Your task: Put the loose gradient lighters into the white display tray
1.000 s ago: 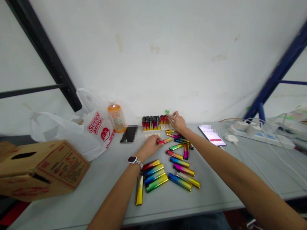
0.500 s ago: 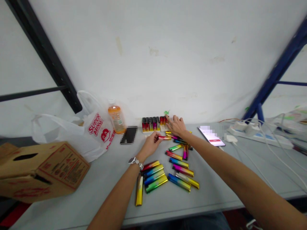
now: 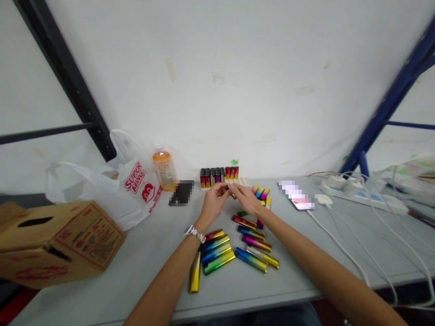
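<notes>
My left hand (image 3: 215, 201), with a watch on the wrist, meets my right hand (image 3: 245, 198) over the table. Between their fingertips is a small dark-ended lighter (image 3: 233, 194), mostly hidden. Behind them, a group of upright lighters (image 3: 212, 178) stands in a white tray by the wall. Three red lighters (image 3: 232, 172) stand upright in a row at the back of a second white tray (image 3: 244, 181), partly hidden by my right hand. Shiny multicoloured lighters lie nearer me, several fanned at the left (image 3: 217, 251) and several at the right (image 3: 253, 259).
On the left are a cardboard box (image 3: 64, 244), a white plastic bag (image 3: 102, 190), an orange bottle (image 3: 165, 170) and a dark flat object (image 3: 182, 193). A phone (image 3: 296, 195), white cables and a power strip (image 3: 363, 194) occupy the right.
My right hand has moved from the red lighters to my left hand, uncovering part of the second tray. The lighter in my left hand now sits between both hands.
</notes>
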A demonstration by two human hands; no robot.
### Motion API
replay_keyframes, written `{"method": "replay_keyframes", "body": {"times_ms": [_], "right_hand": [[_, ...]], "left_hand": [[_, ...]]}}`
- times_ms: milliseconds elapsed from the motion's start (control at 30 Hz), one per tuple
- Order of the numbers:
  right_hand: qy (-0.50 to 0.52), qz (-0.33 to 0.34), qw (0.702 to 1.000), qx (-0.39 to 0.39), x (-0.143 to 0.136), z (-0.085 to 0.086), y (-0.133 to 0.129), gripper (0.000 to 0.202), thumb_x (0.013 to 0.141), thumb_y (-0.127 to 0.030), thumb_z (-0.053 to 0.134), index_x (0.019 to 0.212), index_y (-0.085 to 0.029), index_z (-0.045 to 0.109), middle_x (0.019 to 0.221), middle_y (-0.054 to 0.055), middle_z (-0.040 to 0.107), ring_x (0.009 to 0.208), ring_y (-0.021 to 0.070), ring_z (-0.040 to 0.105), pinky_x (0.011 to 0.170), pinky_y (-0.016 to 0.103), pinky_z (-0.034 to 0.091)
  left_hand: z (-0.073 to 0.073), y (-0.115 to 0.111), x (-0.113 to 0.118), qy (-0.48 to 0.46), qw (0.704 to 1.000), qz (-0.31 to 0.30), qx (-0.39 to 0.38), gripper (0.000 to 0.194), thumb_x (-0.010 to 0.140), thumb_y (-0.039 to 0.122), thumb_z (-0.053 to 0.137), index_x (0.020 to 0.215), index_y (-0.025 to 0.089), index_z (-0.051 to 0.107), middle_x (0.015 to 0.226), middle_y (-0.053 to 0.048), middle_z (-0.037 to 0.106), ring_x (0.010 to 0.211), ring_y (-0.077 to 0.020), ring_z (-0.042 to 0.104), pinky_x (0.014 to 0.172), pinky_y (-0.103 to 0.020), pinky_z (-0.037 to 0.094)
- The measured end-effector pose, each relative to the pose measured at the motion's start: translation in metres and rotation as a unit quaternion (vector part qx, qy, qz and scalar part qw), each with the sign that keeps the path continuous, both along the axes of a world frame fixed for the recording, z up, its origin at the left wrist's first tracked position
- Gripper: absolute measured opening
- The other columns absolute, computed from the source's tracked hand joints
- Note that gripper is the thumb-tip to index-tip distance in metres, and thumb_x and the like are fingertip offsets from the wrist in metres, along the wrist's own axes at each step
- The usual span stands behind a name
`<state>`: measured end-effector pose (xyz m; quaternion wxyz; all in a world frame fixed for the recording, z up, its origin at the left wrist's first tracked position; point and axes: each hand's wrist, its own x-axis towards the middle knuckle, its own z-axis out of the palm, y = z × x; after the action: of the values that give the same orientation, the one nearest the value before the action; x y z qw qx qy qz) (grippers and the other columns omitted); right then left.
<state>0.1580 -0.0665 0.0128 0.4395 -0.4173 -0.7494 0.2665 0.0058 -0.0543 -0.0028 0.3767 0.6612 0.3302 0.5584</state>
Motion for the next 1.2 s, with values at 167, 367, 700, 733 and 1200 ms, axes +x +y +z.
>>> {"method": "replay_keyframes", "body": {"times_ms": [167,367,700,733,1200], "right_hand": [[0.142,-0.015,0.988,-0.063,-0.005,-0.012,-0.012,0.044,0.093,-0.062,0.043,0.079,-0.021,0.052,0.06,-0.005,0.043,0.056,0.0127,0.043,0.055,0.026,0.036],[0.143,-0.096,0.984,-0.045,0.006,-0.021,-0.012,0.047,0.09,-0.062,0.047,0.066,-0.021,0.044,0.056,-0.004,0.04,0.053,0.0121,0.037,0.051,0.026,0.029],[0.117,-0.171,0.978,0.005,0.004,-0.019,-0.017,0.036,0.089,-0.045,0.045,0.063,-0.02,0.045,0.058,-0.004,0.041,0.059,0.0126,0.039,0.058,0.027,0.03],[0.119,-0.164,0.979,0.009,0.004,-0.018,-0.019,0.038,0.09,-0.048,0.045,0.064,-0.02,0.046,0.059,-0.004,0.041,0.059,0.0126,0.039,0.058,0.027,0.03],[0.093,-0.191,0.977,0.016,0.006,-0.019,-0.017,0.036,0.091,-0.045,0.044,0.064,-0.021,0.042,0.057,-0.005,0.041,0.057,0.0124,0.039,0.056,0.027,0.029]], "left_hand": [[0.011,-0.009,0.006,-0.03,0.999,-0.04,-0.001,0.043,0.076,0.029,0.073,0.116,0.015,0.06,0.091,-0.005,0.068,0.076,-0.0126,0.063,0.074,-0.026,0.052],[0.01,-0.009,-0.002,0.066,0.997,0.028,0.034,0.018,0.085,0.027,0.061,0.098,0.015,0.065,0.089,-0.006,0.069,0.081,-0.0143,0.064,0.071,-0.025,0.05],[0.005,-0.019,-0.002,0.314,0.943,-0.023,0.107,0.012,0.084,0.019,0.058,0.09,0.017,0.068,0.09,-0.005,0.068,0.084,-0.0168,0.06,0.074,-0.029,0.047],[0.005,-0.021,-0.002,0.326,0.939,-0.032,0.11,0.011,0.083,0.018,0.059,0.089,0.017,0.069,0.09,-0.005,0.067,0.085,-0.0173,0.06,0.076,-0.029,0.047],[0.01,-0.02,-0.013,0.343,0.927,-0.152,-0.022,0.03,0.072,0.035,0.078,0.094,0.015,0.073,0.093,-0.007,0.072,0.089,-0.0202,0.064,0.083,-0.031,0.049]]}}
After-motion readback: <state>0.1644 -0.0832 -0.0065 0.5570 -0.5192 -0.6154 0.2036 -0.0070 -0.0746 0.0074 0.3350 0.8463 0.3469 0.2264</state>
